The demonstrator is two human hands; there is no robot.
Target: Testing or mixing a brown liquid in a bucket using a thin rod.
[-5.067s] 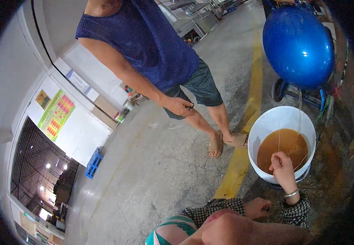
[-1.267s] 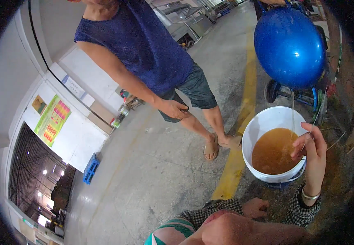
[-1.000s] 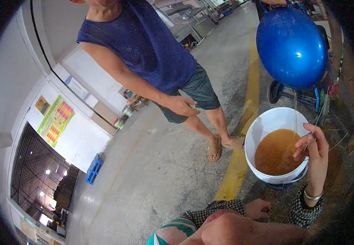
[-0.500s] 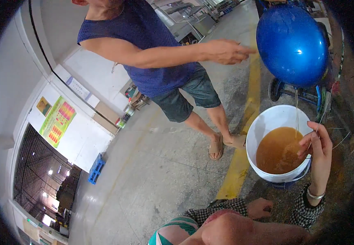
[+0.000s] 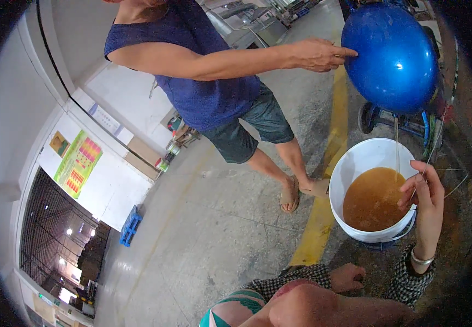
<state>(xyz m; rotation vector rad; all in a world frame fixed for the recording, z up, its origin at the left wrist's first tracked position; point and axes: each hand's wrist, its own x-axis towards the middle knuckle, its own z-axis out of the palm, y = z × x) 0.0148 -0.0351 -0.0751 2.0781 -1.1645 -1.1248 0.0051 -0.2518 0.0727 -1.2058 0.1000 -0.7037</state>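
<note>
My right hand (image 5: 425, 199), with a bracelet and checked cuff, is at the right rim of a white bucket (image 5: 374, 235). Its fingers curl over the opening, closed around a thin wire (image 5: 431, 152). Murky orange-brown liquid (image 5: 375, 199) lies inside the bucket. From beneath a glossy blue rounded tank (image 5: 391, 60), a thin stream (image 5: 397, 139) falls into it. My left hand (image 5: 348, 277) is low, in front of my body, with fingers curled and nothing visible in them. A co-worker's hand (image 5: 323, 55) points with a fingertip at the tank's left side.
The co-worker (image 5: 203, 103) stands left of the bucket, a sandalled foot (image 5: 314, 188) close to its rim. Below the tank is a wheeled blue frame (image 5: 405, 126). Loose wires run along the right. A yellow line (image 5: 312, 234) crosses the concrete floor; a blue pallet (image 5: 131, 225) stands far left.
The co-worker's hand has risen and moved right, its finger now at the tank. My hands hold nearly the same pose, and liquid keeps running into the bucket.
</note>
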